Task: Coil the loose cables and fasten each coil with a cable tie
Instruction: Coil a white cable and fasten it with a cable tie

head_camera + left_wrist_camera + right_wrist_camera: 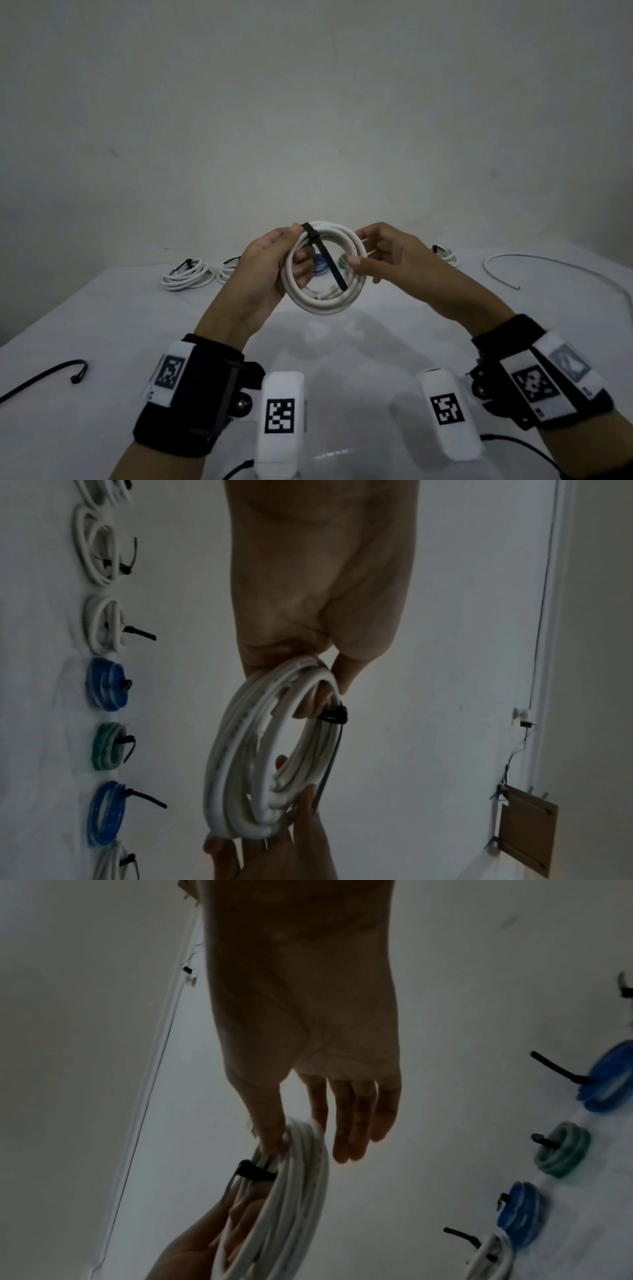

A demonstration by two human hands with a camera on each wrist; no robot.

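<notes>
Both hands hold a white cable coil [325,270] up in the air above the white table [102,325], between the person and the wall. The left hand [263,270] grips the coil's left side, fingers curled through the ring and thumb over the top. A black cable tie [325,257] is wrapped round the coil beside that thumb, its long tail slanting down across the ring. The right hand [387,257] pinches the coil's right side between thumb and forefinger, the other fingers lying straight. At the table's far edge sit finished coils, each tied: white ones [186,272], a blue coil [107,684] and a green coil [110,746]. A loose white cable [548,263] lies to the right, and a spare black tie [44,378] near the left wrist.
</notes>
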